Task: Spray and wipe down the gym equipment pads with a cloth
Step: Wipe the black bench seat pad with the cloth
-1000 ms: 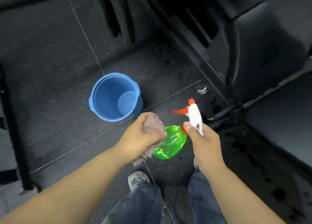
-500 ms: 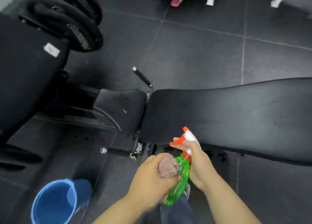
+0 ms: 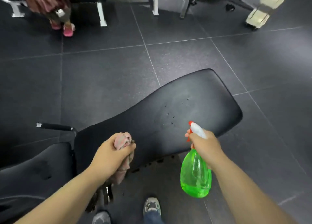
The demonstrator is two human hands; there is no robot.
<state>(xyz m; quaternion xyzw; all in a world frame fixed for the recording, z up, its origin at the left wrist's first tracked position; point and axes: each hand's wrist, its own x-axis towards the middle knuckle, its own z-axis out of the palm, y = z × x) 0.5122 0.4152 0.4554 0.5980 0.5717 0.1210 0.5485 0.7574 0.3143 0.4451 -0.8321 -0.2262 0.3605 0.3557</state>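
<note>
— So, what is each grip doing?

— The left grip [image 3: 111,154] is closed tight round a bunched pinkish cloth [image 3: 122,140]. One wad sticks out above the knuckles and the rest hangs below the palm. The right grip [image 3: 205,145] is wrapped round the neck of a spray bottle [image 3: 195,174], with one fingertip [image 3: 186,135] on the red trigger.

— How does the bottle sit?

— Its white head and red nozzle tip point away from the person, over the long pad [image 3: 185,102]. The clear green body hangs down towards the person, with liquid pooled in its lower end.

— And the cloth against the pad?

— The cloth hand is at the near edge of the long pad, towards its left end. Whether the cloth touches the surface, I cannot tell.

— Anything on the pad?

— A few dark droplets [image 3: 168,114] near its middle, just beyond the nozzle.

— Around it?

— A smaller seat pad [image 3: 33,164] lies to the left. A black handle [image 3: 54,126] juts out between the two pads. Below are the person's grey shoes [image 3: 152,205] on the dark tiled floor [image 3: 101,72]. At the far top left another person's pink shoes [image 3: 68,29] stand beside a white frame leg [image 3: 101,13].
</note>
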